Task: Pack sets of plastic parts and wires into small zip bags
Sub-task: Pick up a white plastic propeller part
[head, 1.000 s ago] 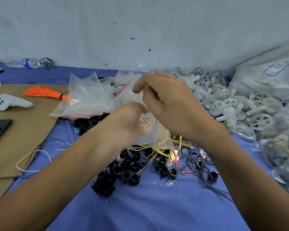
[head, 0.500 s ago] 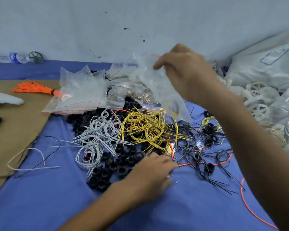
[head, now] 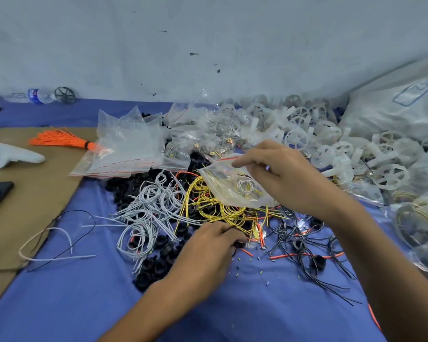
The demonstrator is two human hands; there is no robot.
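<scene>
Lowered, the zip bag (head: 230, 186) now hangs over the yellow wires (head: 208, 208), pinched by the right hand (head: 282, 178). Nearer, the left hand (head: 208, 248) grips a black part (head: 240, 243); spread the bag's mouth before feeding it in.

Right hand (head: 289, 178) pinches small zip bag (head: 223, 178) by its red-lined top; a white wire coil (head: 245, 187) sits inside. Yellow wires (head: 208, 211) lie directly under that hand and bag. Left hand (head: 208, 253), nearer the person, has curled fingers pinching a black ring (head: 240, 243). Grey-white wires (head: 148, 206) are left of it and black wires (head: 307, 250) right. White wheel parts (head: 331, 149) are piled beyond the right hand.
</scene>
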